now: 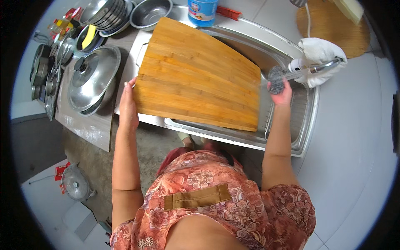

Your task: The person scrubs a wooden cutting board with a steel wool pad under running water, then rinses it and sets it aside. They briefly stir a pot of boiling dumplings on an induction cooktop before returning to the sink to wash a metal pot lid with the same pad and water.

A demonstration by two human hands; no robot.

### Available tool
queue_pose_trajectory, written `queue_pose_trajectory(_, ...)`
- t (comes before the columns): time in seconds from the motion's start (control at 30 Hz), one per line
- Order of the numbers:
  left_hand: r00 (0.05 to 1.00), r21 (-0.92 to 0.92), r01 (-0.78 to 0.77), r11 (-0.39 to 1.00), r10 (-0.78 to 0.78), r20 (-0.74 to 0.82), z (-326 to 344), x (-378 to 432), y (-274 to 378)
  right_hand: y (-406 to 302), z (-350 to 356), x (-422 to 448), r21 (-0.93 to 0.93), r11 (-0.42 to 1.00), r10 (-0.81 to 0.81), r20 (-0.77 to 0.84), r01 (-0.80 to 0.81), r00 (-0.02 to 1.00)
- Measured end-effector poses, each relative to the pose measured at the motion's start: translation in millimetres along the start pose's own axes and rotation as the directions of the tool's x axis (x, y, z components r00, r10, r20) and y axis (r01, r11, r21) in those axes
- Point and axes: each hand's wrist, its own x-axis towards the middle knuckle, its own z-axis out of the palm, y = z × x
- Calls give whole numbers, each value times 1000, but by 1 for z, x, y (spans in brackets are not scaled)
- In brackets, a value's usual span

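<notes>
A large bamboo cutting board (200, 75) lies slanted over the stainless steel sink (240, 139), covering much of its basin. My left hand (127, 103) grips the board's left edge, the fingers partly hidden behind it. Beyond the board's right edge, my right hand (282, 93) holds a grey steel wool scourer (276, 79). Water runs from the faucet (325, 66) onto the scourer. A white cloth (322, 51) is wrapped about the faucet's base.
On the left counter (93, 134) stand a lidded metal pot (93, 78) and stacked steel bowls (107, 14). A metal basin (151, 12) and a blue-labelled plastic container (202, 12) stand behind the board. A round wooden board (334, 31) leans at the far right.
</notes>
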Motion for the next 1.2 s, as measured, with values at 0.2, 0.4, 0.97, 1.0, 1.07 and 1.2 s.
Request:
queue_pose_trajectory(0.2, 998, -46, 60, 997, -61, -15, 7, -1, 8, 147, 140, -79, -530, 817, -19, 369, 227, 929)
queue_pose_trajectory(0.4, 990, -256, 139, 957, -131, 48, 0, -5, 11, 253, 226, -156, -341, -52, 48, 938, 939, 343)
queue_pose_trajectory(0.97, 993, -74, 117, 990, -116, 14, 5, -2, 9, 54, -14, 45, 154, 980, -118, -74, 128, 990)
queue_pose_trajectory(1.0, 993, -74, 119, 990, -118, 20, 5, -2, 9, 47, -8, 33, 221, 970, -93, -52, 103, 994)
queue_pose_trajectory(1.07, 993, -75, 120, 990, -119, 11, 4, -4, 10, 42, 8, 12, 250, 962, -108, -35, 113, 994)
queue_pose_trajectory(1.2, 992, -88, 125, 988, -127, -9, 6, -2, 11, 69, 27, 5, -300, 943, -146, 6, 141, 989)
